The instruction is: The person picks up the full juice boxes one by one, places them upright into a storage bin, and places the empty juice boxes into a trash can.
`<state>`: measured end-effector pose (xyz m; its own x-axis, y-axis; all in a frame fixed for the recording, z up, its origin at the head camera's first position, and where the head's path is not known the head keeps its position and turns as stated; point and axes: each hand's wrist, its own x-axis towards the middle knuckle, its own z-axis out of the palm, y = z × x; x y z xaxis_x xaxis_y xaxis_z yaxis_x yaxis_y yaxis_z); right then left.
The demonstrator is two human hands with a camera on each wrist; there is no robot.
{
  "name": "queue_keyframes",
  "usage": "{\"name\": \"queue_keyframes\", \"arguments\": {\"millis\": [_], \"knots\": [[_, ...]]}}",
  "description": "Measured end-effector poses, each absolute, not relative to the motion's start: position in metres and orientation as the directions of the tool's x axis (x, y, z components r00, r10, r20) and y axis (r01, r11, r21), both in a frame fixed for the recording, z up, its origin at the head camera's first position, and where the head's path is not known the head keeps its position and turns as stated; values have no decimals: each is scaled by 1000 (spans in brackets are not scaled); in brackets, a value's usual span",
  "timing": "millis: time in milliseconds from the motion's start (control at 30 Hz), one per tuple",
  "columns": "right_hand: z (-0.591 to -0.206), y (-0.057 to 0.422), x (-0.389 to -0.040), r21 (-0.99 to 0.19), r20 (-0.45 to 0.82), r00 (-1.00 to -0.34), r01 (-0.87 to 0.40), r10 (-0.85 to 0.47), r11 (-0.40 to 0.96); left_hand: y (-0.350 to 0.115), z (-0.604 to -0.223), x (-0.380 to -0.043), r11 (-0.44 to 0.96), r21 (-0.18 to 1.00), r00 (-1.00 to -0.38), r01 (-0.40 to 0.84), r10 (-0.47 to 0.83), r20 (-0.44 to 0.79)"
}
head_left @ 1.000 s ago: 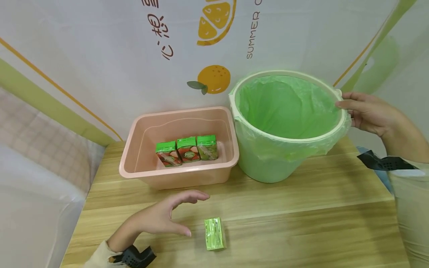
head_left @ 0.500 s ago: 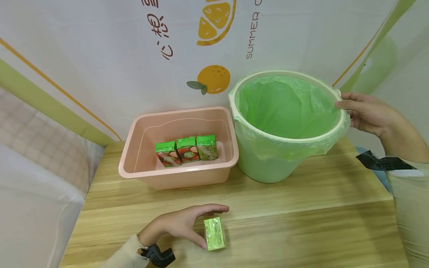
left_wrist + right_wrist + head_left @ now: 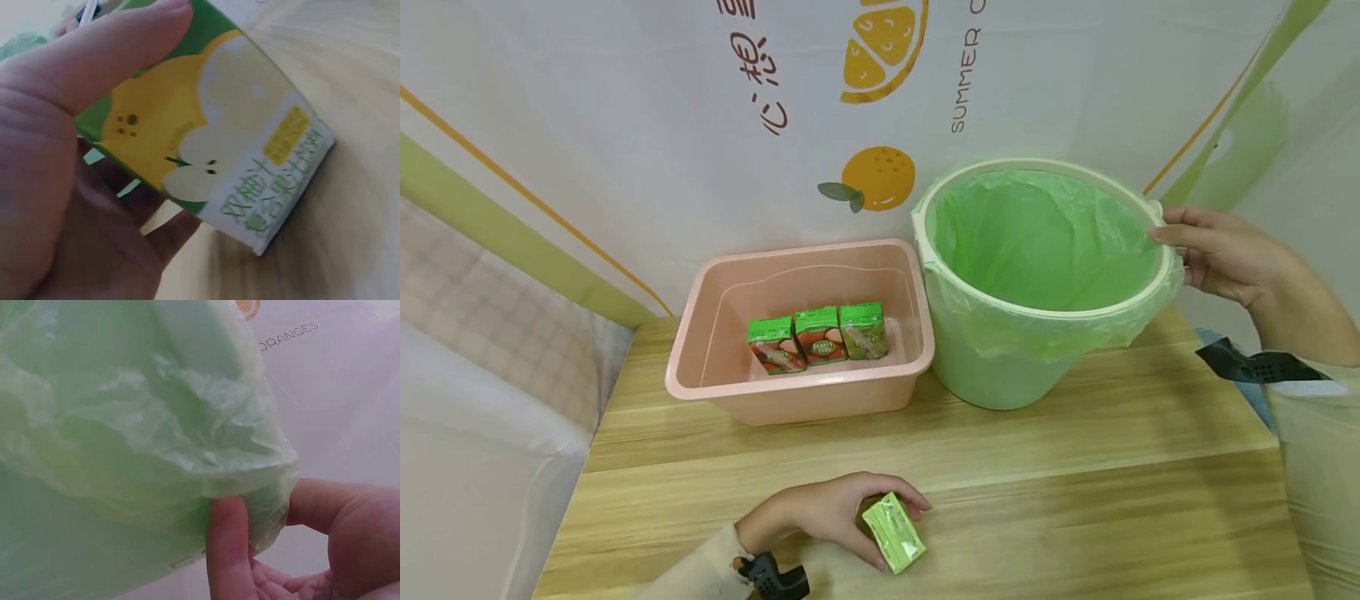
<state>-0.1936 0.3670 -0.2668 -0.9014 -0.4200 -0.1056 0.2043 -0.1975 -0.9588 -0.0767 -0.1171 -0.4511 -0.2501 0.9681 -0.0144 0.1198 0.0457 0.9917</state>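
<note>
My left hand [image 3: 838, 510] grips a small juice box [image 3: 895, 533], thumb on one side and fingers round the other, near the front of the table. In the left wrist view the juice box [image 3: 187, 125] stands tilted, with yellow and pale fruit printed on its face and a white lower part. At the right, my right hand [image 3: 1232, 254] holds the rim of a light green trash bin [image 3: 1000, 379], thumb over the top. A thin green bag [image 3: 150, 425] lines this bin and folds down over its outside, right by the fingers of the right hand.
A pink plastic basin [image 3: 820, 404] stands left of the bin, right beside it. Inside are 3 juice boxes [image 3: 822, 335] with green tops, side by side. Behind hangs a white curtain [image 3: 647, 108] with orange prints. All this is on a wooden table [image 3: 1075, 500].
My left hand has moved right to the juice box and closed round it. The box is now turned and shifted slightly right. My right hand stays at the bin's rim.
</note>
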Motion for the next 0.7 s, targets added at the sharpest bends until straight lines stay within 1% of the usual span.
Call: {"name": "queue_keyframes", "arguments": {"millis": [267,433,533,633,700], "knots": [[-268,367,-194,-963,-114,-924,193,-364,-189,-105,-458,-79,10,992,-297,128,954,29],[-268,367,-194,-957,-94,-908,196,-408,-216,-104,-452,-84,-2,992,-338,129,940,46],[-268,367,-193,-952,-81,-893,201,-442,-230,-105,-445,-87,15,994,-376,109,926,27],[-268,367,-193,-951,-82,-891,204,-447,-232,-106,-436,-92,12,992,-412,129,910,43],[-267,367,-194,-957,-85,-899,194,-430,-216,-106,-429,-96,2,987,-425,159,903,66]]}}
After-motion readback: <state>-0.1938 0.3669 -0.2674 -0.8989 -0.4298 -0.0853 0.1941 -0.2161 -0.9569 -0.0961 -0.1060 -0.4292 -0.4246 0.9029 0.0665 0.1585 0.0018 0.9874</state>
